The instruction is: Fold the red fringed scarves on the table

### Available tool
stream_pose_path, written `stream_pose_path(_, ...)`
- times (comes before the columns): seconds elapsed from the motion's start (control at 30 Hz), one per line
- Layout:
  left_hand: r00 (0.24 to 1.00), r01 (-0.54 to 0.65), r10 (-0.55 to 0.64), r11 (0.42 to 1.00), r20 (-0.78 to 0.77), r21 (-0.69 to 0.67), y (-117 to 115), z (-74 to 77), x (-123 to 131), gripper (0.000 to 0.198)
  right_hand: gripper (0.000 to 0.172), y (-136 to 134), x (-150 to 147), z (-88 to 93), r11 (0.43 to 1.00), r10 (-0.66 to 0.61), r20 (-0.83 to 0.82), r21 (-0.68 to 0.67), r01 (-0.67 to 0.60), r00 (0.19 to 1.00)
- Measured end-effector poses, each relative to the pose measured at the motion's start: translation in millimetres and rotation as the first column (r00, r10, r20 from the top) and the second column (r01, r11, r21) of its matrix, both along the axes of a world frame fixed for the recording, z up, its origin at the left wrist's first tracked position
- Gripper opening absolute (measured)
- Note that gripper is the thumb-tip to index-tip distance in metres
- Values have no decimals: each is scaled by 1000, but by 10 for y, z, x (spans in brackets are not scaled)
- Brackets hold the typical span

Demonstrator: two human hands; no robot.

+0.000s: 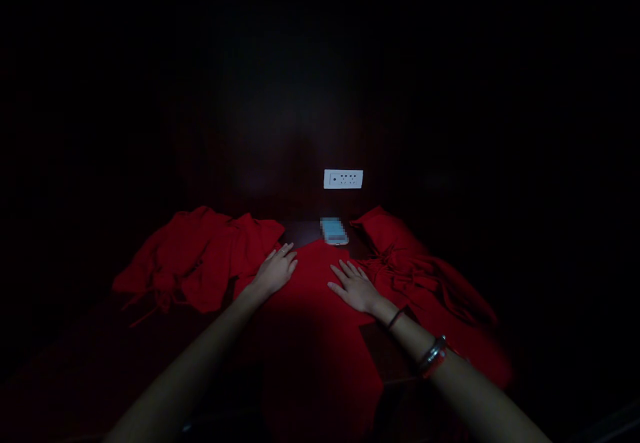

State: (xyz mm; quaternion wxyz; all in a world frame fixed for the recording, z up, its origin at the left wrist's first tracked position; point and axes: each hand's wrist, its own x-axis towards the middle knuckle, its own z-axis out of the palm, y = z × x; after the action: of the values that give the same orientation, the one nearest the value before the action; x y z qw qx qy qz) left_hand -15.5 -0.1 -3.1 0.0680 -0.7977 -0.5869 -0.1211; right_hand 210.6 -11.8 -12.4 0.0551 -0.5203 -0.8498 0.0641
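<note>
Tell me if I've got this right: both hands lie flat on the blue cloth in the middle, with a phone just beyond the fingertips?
Not quite: the cloth is red, not blue. The head view shows the left hand and right hand flat on it, and the phone just beyond the fingertips.

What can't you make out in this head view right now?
- Phone: blurred out, so its screen cannot be read.
- Room and tabletop around the red cloth: lost in darkness.
- Left pile and right pile: which garments they are cannot be told, folds and dim light hide it.
- Wall socket: too small to tell details.
- Left hand and right hand: flat on the cloth, palms hidden.
</note>
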Motion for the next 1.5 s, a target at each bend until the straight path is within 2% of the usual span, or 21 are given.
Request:
stream_pose_path(0.13, 987, 152, -146, 985, 72, -82, -174, 23, -243, 47, 67, 10, 21, -2, 999, 23, -34, 23, -22, 999)
stream_pose_path(0.27, 987, 133, -133, 991, 90, 7, -206, 117, -442, 45, 68, 24, 43, -14, 999, 26, -40, 20, -26, 999)
stream_pose_path(0.37, 983, 168, -167, 986, 78, -2, -223, 166, -398, 45, 69, 27, 52, -12, 999, 38, -54, 27, -37, 998)
stream_pose_path(0.47, 976, 219, -213, 966, 51, -140, -255, 153, -319, 50, 64, 42, 66, 9, 996, 34, -74, 89, -28, 997)
stream_pose_path(0.57, 974, 227, -218, 939, 64, -260, -272, 127, -303, 56, 54, 93, 90, 22, 978, -35, -77, 204, 50, 996)
stream_pose_path(0.63, 972, 235, -219, 929, 86, -287, -266, 120, -317, 58, 51, 142, 107, 14, 961, -99, -61, 253, 111, 993)
stream_pose_path(0.73, 966, 254, -233, 924, 108, -284, -241, 111, -340, 59, 45, 207, 124, -5, 953, -151, -23, 264, 151, 988)
stream_pose_path(0.9, 949, 307, -281, 923, 141, -233, -199, 63, -350, 49, 32, 224, 131, 43, 946, -136, -20, 295, 135, 991)
stream_pose_path(1.07, 938, 332, -301, 922, 170, -199, -192, 42, -335, 45, 30, 180, 153, 139, 940, -147, -30, 306, 149, 989)
stream_pose_path(1.2, 942, 312, -274, 928, 195, -204, -167, 10, -349, 47, 32, 183, 221, 295, 912, -129, -32, 388, 132, 991)
stream_pose_path(1.37, 949, 291, -255, 933, 183, -210, -114, -70, -383, 52, 33, 202, 469, 705, 878, -195, -58, 434, 201, 979)
stream_pose_path(1.5, 950, 294, -261, 932, 168, -213, -128, -87, -372, 54, 29, 211, 700, 992, 904, -263, 109, 374, 205, 959)
